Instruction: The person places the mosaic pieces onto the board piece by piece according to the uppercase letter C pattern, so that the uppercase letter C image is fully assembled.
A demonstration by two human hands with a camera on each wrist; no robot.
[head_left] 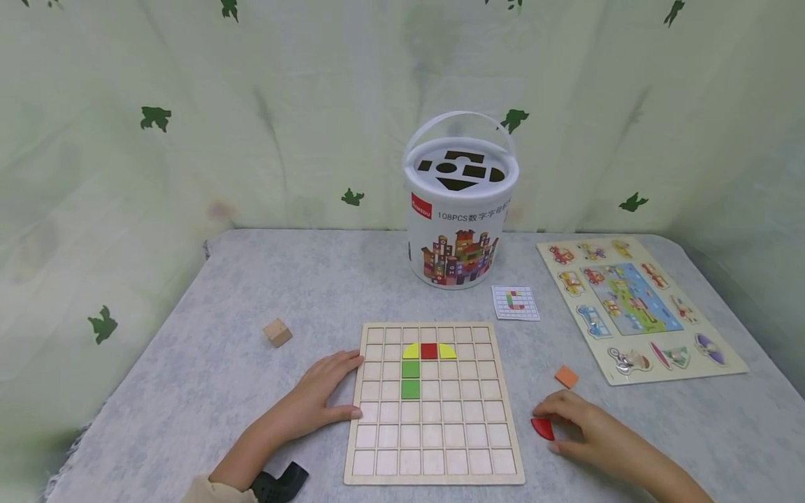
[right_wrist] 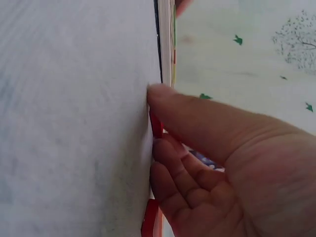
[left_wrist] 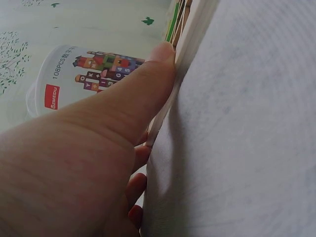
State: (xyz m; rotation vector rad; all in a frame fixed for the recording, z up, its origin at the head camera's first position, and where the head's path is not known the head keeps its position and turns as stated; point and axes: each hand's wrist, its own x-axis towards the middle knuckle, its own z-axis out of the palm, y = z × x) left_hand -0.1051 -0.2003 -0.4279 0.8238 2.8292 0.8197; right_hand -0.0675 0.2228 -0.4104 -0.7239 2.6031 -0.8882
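A wooden grid board [head_left: 431,472] lies flat on the table. In its upper part sit a yellow quarter-circle tile [head_left: 411,351], a red square tile [head_left: 429,351] and a second yellow quarter-circle tile [head_left: 447,351]. Below the left yellow one are two green square tiles [head_left: 411,379]. My left hand [head_left: 317,395] rests against the board's left edge, its thumb [left_wrist: 155,69] touching the rim. To the right of the board, my right hand [head_left: 581,423] pinches a red quarter-circle tile [head_left: 543,428] at the table surface. Just beyond it lies an orange square tile [head_left: 567,376].
Behind the board stands a white lidded bucket [head_left: 458,209] with shaped holes. A small pattern card [head_left: 516,303] lies in front of it. A picture puzzle board [head_left: 641,311] is at the right, a wooden cube [head_left: 277,332] at the left. A black object [head_left: 281,483] sits by the left wrist.
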